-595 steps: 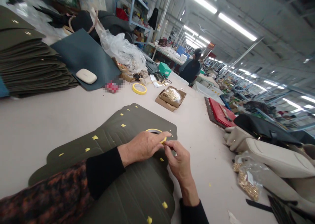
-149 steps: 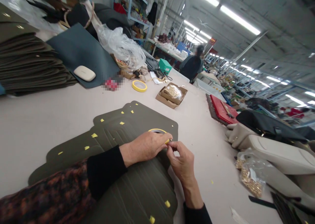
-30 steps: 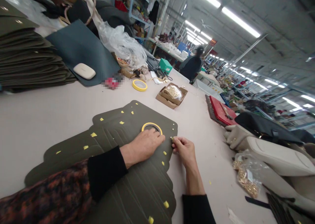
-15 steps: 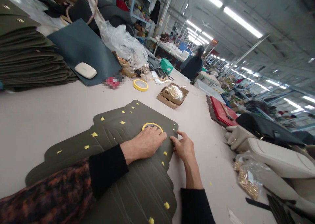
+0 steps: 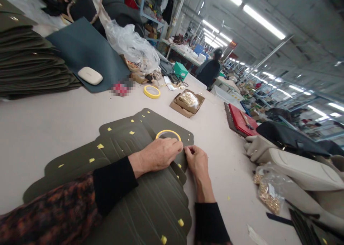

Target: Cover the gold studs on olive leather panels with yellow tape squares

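Note:
Several dark olive, round-cornered panels (image 5: 150, 198) lie fanned out in overlapping layers on the table, dotted with small yellow tape pieces (image 5: 100, 146). Over their upper right part, my left hand (image 5: 157, 154) is closed on a roll of yellow tape (image 5: 168, 132), covering its near side. Close by at the panels' right edge is my right hand (image 5: 198, 162), thumb and forefinger pinched together. What those fingertips hold is too small to make out. Small metal fittings (image 5: 189, 137) show on the corner of the top panel.
A second yellow tape roll (image 5: 152, 92) and a cardboard box of gold-coloured parts (image 5: 187, 103) stand farther back. At left is a tall stack of olive panels (image 5: 34, 62). Pale bags (image 5: 303, 166) and a plastic bag of gold hardware (image 5: 268, 194) lie right. A person (image 5: 209, 69) is in the background.
My right thumb and forefinger have closed from apart into a pinch, nearer my left hand. The tape roll under my left hand has shifted slightly and shows more of its rim.

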Demonstrator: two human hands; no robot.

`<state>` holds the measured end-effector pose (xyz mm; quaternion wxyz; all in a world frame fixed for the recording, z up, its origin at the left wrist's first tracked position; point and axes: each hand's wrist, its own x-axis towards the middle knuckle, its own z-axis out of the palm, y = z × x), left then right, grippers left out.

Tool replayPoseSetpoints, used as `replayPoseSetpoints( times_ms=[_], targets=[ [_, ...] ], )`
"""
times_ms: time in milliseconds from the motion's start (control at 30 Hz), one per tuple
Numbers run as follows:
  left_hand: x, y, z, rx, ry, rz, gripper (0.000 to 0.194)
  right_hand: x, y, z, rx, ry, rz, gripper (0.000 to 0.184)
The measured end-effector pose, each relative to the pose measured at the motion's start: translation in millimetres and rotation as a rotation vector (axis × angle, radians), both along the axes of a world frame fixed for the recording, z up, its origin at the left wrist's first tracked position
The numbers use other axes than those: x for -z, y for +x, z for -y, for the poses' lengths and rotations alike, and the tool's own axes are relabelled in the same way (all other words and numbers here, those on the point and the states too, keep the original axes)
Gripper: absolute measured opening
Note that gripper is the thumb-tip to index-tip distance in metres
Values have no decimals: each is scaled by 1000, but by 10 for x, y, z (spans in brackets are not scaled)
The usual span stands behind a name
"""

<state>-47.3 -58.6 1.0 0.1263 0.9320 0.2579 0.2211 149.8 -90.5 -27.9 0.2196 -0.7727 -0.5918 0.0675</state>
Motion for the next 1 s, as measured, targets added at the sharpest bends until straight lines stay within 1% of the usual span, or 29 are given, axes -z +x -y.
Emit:
replayPoseSetpoints(
  times_ms=[67,100,200,233,267,300,400,467,533,600,667,733,800,833,933,1000],
  targets=[
    [-5,-5,-5,2,-12,11,12,-56,0,26,-12,-43,-34,25],
    [-3,-7,-9,6,-18,20,13,-87,10,54,-40,-85,-77,24],
    [25,-3,-26,10,-25,51,14,-175,60,159,-219,-307,-326,23],
    [41,-1,-33,9,-27,65,15,-198,77,188,-274,-364,-405,24],
    [57,1,-39,9,-31,82,16,-216,90,208,-301,-375,-462,24],
    [73,3,-43,10,-37,105,17,-228,98,221,-295,-332,-497,24],
    [94,2,-45,7,-62,185,22,-245,76,222,-186,-39,-563,25],
    [83,-4,-38,3,-79,204,27,-255,28,221,-183,93,-627,26],
    [66,-9,-27,-3,-98,197,38,-274,-34,234,-247,153,-638,24],
    [56,-12,-16,-16,-117,179,47,-301,-99,254,-336,199,-568,22],
    [56,-11,-6,-33,-123,161,49,-322,-155,272,-413,240,-448,18],
    [60,-8,3,-36,-116,134,49,-325,-196,280,-443,283,-323,15],
    [61,-6,11,-39,-108,107,47,-304,-219,279,-439,314,-216,16],
    [60,-5,13,-48,-108,93,43,-287,-226,278,-434,325,-170,16],
    [55,-1,7,-74,-110,57,19,-232,-253,279,-411,365,-43,17],
    [53,1,-3,-85,-100,56,8,-215,-294,286,-374,399,-5,17]
  ],
)
